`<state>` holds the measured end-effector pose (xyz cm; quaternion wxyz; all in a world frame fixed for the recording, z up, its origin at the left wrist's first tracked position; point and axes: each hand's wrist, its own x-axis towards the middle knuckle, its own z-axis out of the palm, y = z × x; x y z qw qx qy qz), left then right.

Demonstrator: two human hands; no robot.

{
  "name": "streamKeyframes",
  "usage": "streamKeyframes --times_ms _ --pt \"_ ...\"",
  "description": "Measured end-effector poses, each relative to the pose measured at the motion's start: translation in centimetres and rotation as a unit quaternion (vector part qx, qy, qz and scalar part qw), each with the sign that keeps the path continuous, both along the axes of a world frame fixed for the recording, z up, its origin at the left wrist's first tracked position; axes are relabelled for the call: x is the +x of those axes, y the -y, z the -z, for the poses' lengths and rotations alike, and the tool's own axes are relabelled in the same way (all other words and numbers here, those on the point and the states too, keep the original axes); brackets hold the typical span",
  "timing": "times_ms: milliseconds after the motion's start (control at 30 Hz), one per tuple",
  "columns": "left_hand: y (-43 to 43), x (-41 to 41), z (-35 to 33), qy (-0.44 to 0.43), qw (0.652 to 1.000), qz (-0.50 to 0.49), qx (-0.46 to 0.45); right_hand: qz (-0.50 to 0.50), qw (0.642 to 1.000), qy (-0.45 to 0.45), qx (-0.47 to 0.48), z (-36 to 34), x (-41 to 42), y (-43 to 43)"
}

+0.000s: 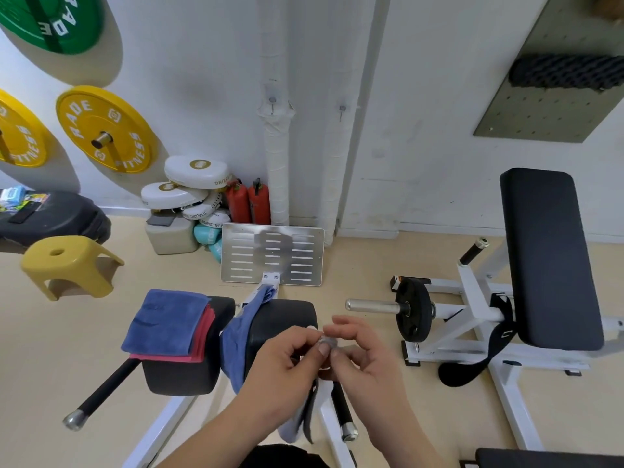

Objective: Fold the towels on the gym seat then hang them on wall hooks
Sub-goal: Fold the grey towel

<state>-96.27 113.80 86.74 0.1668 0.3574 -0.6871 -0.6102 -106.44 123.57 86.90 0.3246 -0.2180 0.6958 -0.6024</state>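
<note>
At six o'clock in my feed, low and centre, both hands meet in front of the right-hand seat pad (287,319). The left hand (282,364) has its fingers curled in and pinches a small grey bit of the pale grey towel (309,417) between thumb and fingertip. I see the right hand (366,361) pinching that same bit from the three o'clock side, its other fingers loosely fanned toward twelve. I can't tell whether the pinched bit is a loop or a corner. The rest of that towel hangs down under the hands toward six, bunched and narrow.

Over at nine o'clock from the hands, the left seat pad (179,376) carries a folded stack. A blue towel (167,320) lies squared on top, and a red towel (202,339) lies under it with its edges showing. Between the two pads a second blue towel (236,336) lies unfolded, draped down into the gap.

Up at twelve, well apart from the hands, a wall hook (272,102) sits at the wrapped pipe (277,163), with a second wall hook (342,109) at its three o'clock. Below them a metal footplate (271,256) stands near the wall. At ten o'clock there's a yellow stool (67,265) on the floor.
</note>
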Motion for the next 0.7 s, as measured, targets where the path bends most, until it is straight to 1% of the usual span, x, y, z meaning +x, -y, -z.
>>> streamKeyframes --times_ms 67,133,167,267,333,367,433,567,633,700 --pt "0.5 0.1 -0.8 0.001 0.999 0.034 -0.013 -0.042 0.998 -0.033 0.041 -0.3 -0.4 0.0" --pt "1.1 0.3 -2.1 -0.01 0.998 0.065 -0.025 -0.079 0.994 -0.041 0.06 -0.7 -0.9 -0.1" --pt "1.5 0.4 -2.8 -0.019 0.996 0.079 -0.035 -0.087 0.992 -0.058 0.069 -0.8 -1.3 -0.2" --pt "2.8 0.7 -3.9 -0.029 0.989 0.116 -0.09 -0.093 0.98 -0.139 0.105 -1.1 -2.4 -0.4" --pt "3.3 0.7 -4.1 -0.026 0.983 0.134 -0.125 -0.106 0.962 -0.219 0.124 -1.5 -2.8 -0.5" --pt "3.3 0.7 -4.1 -0.026 0.981 0.14 -0.135 -0.113 0.956 -0.242 0.12 -1.7 -2.9 -0.5" --pt "3.2 0.6 -3.9 -0.034 0.978 0.145 -0.144 -0.119 0.961 -0.228 0.104 -2.2 -2.7 -0.5" --pt "3.1 0.4 -2.9 -0.057 0.97 0.141 -0.19 -0.111 0.983 -0.143 0.036 -2.6 -2.6 -0.4" --pt "3.1 0.5 -2.2 -0.046 0.974 0.146 -0.168 -0.098 0.989 -0.107 0.027 -2.2 -2.5 -0.4" --pt "2.9 0.8 -1.4 -0.012 0.981 0.156 -0.118 -0.071 0.991 -0.108 0.037 -1.5 -2.5 -0.5"
